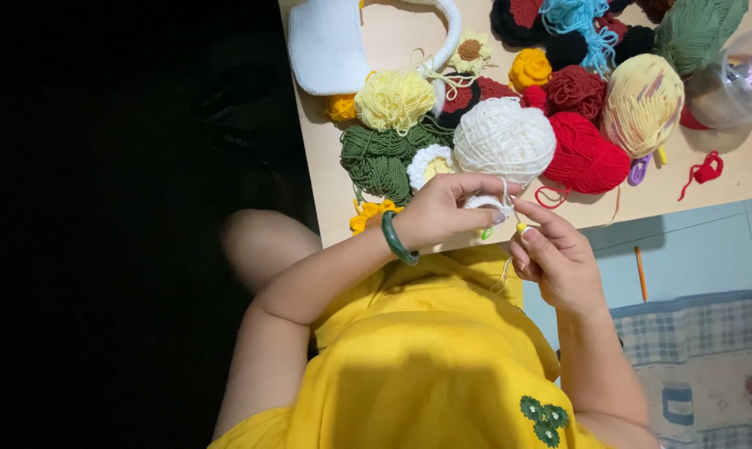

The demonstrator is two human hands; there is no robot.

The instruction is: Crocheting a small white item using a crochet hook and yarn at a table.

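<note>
left hand (442, 212) pinches small white crochet piece (486, 202) at table edge (343, 224) | right hand (555, 258) closed on crochet hook (519, 223) | piece looks soft, light, floppy; hold near working loop | white yarn ball (504, 139) just behind

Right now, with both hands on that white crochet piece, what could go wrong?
1. The strand runs up to the white yarn ball, which sits loose near the table edge; a tug may roll it off.
2. The right hand works the crochet hook close to the left hand fingers.
</note>
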